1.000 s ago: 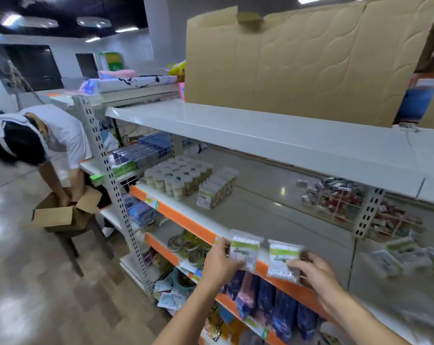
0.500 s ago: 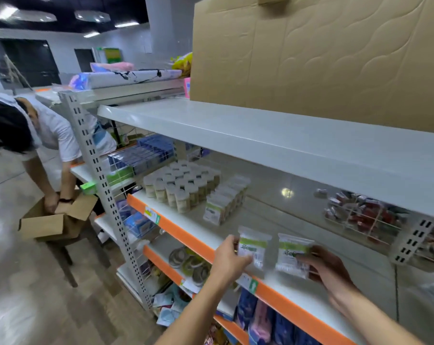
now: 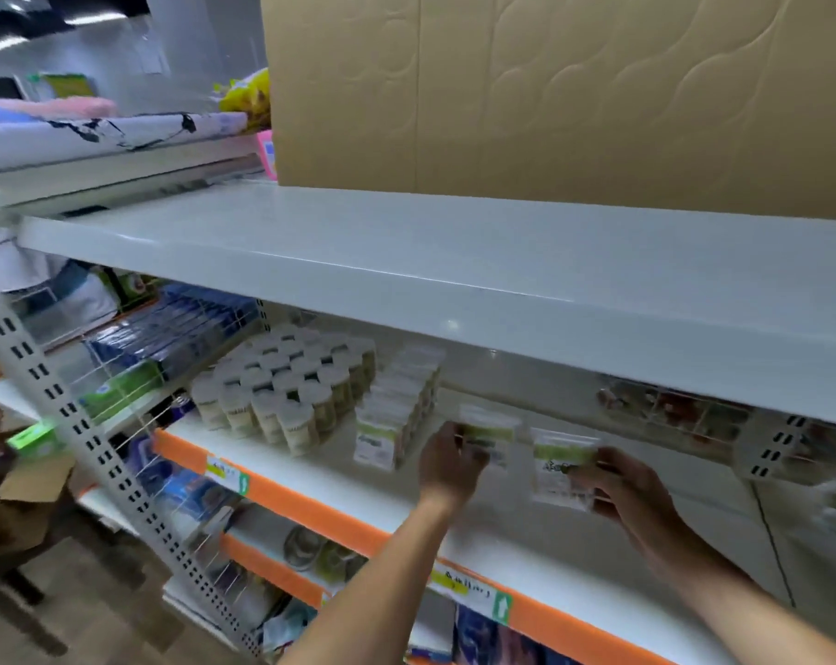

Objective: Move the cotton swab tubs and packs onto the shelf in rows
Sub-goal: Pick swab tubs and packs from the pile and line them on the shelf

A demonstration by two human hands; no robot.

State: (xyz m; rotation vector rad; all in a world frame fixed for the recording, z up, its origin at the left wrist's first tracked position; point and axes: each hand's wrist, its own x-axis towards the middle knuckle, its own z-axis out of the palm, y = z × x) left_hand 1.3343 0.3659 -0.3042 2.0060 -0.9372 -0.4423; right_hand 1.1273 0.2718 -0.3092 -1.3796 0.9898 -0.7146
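Observation:
My left hand (image 3: pixel 449 465) pinches a clear cotton swab pack with a green band (image 3: pixel 490 431), held upright over the white shelf (image 3: pixel 339 487). My right hand (image 3: pixel 631 491) grips a second pack of the same kind (image 3: pixel 559 465), a little to the right and nearer to me. Both packs hang just right of a row of standing packs (image 3: pixel 396 410). Left of that row stands a block of round cotton swab tubs (image 3: pixel 286 391) with white lids. The frame is blurred.
An upper white shelf (image 3: pixel 454 261) overhangs close above my hands, with a large cardboard sheet (image 3: pixel 550 98) on it. An orange price strip (image 3: pixel 310 506) edges the shelf front. Perforated uprights (image 3: pixel 94 453) stand left. A person bends over a cardboard box (image 3: pixel 18 482) at far left.
Both hands have carried their packs up from below the orange edge and in over the shelf, toward the row of standing packs. My view has moved closer to the shelf.

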